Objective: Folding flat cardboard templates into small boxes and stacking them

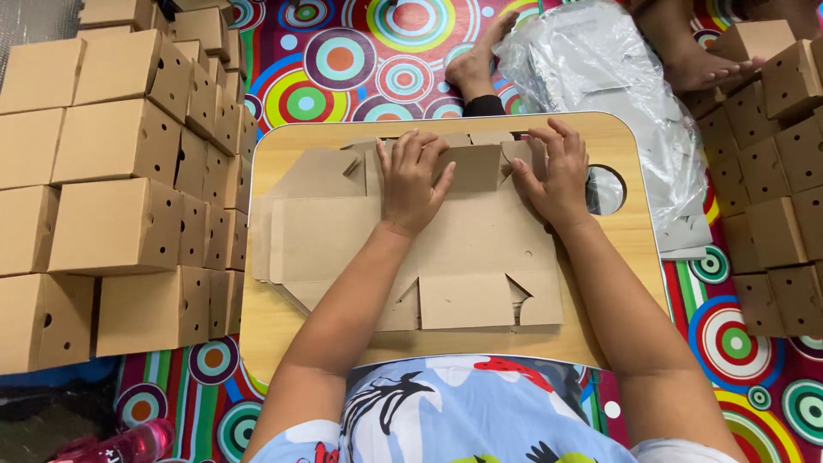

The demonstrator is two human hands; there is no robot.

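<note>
Both hands press flat, with no clenched grip: the left hand (411,182) lies palm-down, fingers spread, on the far part of a flat unfolded cardboard box blank (411,249), and the right hand (555,180) pushes down on a flap just beside it. The blank lies across the middle of a small wooden worktop (617,249) that has a round hole near the right hand. Stacks of folded cardboard boxes (120,206) stand left and right on a colourful circle-patterned mat (343,69), with a clear plastic bag (600,77) beyond the worktop.
</note>
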